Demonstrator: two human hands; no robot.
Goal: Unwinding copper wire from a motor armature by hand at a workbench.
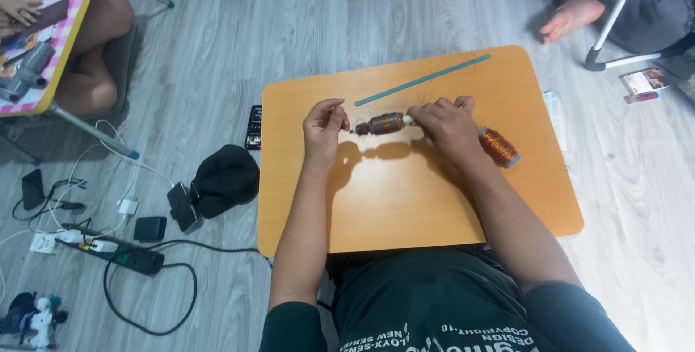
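Head view. We see a small orange table [405, 207] on a grey plank floor. Both of our hands work over its far half, near the middle.

The rotor [381, 124], a short wound armature with copper-coloured windings and a dark core, lies level between the two hands, its axis running left to right, just above the tabletop; its shadow falls on the table directly below it.

The left hand [323, 129] is at the rotor's left end. Its fingers [334, 114] are curled in, thumb and forefinger pinched together at the shaft tip. We cannot tell whether they grip the shaft itself or a fine wire there.

The right hand [447, 126] is at the rotor's right end. Its fingers [423, 111] are closed around the pale right end of the shaft, which shows just beyond the fingertips. The rest of that end is hidden under the hand.

A spool [498, 146] of copper wire lies on its side just beside the right wrist, toward the table's right edge.

A thin teal strip [422, 80] lies diagonally near the far edge, apart from both hands.

On the floor to the left of the table are a black cap [226, 178] and a power strip [119, 254] with cables.
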